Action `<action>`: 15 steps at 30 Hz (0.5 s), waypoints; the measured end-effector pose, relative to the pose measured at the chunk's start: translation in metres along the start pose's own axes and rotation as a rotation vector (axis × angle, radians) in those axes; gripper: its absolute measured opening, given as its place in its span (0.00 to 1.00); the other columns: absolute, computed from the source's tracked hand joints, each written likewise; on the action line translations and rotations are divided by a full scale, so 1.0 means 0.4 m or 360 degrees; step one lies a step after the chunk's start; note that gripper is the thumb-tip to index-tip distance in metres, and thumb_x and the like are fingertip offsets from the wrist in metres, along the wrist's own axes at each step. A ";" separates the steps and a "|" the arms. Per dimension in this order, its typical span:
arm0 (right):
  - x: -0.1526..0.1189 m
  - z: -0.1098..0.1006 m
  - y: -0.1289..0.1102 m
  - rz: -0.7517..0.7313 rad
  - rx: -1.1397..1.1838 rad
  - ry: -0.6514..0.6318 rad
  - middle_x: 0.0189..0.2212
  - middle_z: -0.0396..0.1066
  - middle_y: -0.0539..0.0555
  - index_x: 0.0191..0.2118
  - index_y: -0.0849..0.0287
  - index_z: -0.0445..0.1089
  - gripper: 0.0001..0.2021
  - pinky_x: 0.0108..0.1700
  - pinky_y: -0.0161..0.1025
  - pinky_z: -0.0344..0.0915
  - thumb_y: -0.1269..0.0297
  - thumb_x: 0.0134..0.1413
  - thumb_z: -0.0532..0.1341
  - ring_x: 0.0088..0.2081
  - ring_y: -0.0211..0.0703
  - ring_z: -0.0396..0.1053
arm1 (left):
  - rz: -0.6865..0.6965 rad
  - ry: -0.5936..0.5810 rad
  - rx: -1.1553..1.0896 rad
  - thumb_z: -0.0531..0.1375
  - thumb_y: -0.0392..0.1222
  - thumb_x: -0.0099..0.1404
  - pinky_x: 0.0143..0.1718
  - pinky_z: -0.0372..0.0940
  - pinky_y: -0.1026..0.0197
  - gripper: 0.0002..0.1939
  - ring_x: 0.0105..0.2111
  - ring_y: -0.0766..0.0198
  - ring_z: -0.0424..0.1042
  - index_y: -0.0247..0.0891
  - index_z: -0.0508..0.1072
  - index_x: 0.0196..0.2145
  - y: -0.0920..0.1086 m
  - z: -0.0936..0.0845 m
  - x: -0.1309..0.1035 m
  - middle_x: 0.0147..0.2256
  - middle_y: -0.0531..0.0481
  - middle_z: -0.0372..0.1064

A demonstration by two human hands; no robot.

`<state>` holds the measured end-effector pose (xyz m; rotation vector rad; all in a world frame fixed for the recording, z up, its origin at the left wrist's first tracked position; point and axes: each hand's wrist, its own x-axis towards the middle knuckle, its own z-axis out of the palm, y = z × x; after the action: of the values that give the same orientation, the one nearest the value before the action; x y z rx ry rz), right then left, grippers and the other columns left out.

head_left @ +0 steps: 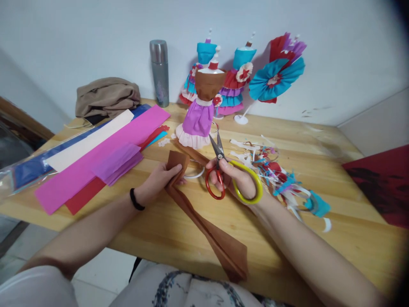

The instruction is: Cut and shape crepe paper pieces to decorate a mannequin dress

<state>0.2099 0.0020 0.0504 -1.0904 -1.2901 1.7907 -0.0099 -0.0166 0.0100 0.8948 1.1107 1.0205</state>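
My left hand (pixel 162 177) pinches the folded end of a long brown paper strip (pixel 198 221), probably crepe paper. The strip's loose tail trails across the table toward my lap. In my right hand (pixel 234 175) is a pair of scissors (pixel 220 155) with one red and one yellow handle loop. Their blades are parted and point up and away from me, apart from the strip I hold. Just beyond my hands stands a small dress form (pixel 200 113) with a brown top, purple skirt and pale ruffled hem. A white ring (pixel 195 174) lies partly hidden between my hands.
Coloured paper sheets (pixel 105 155) lie at the left by a brown cloth (pixel 107 97). A grey flask (pixel 160 76) stands at the back wall. More dressed forms (pixel 233 91) and a blue paper fan (pixel 276 81) stand behind. Paper scraps (pixel 281 179) litter the right.
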 end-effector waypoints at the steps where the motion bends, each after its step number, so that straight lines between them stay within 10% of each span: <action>1: -0.001 -0.004 0.005 0.0035 0.0022 0.0038 0.19 0.69 0.47 0.35 0.59 0.70 0.29 0.19 0.34 0.51 0.35 0.42 0.67 0.16 0.34 0.60 | 0.0019 0.0022 0.0017 0.71 0.54 0.54 0.27 0.70 0.63 0.19 0.23 0.60 0.76 0.33 0.79 0.24 0.001 0.002 -0.002 0.24 0.40 0.78; 15: -0.025 0.034 0.070 0.0301 0.0572 0.0321 0.19 0.68 0.48 0.32 0.59 0.67 0.23 0.22 0.34 0.57 0.41 0.50 0.65 0.18 0.36 0.62 | 0.0300 0.0118 0.0547 0.65 0.43 0.59 0.28 0.59 0.63 0.08 0.24 0.62 0.67 0.38 0.78 0.25 -0.021 0.055 -0.033 0.23 0.51 0.73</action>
<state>0.2006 -0.0201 0.0285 -1.1784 -0.7311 1.9004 0.0116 -0.0333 0.0105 1.2641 1.3066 1.0388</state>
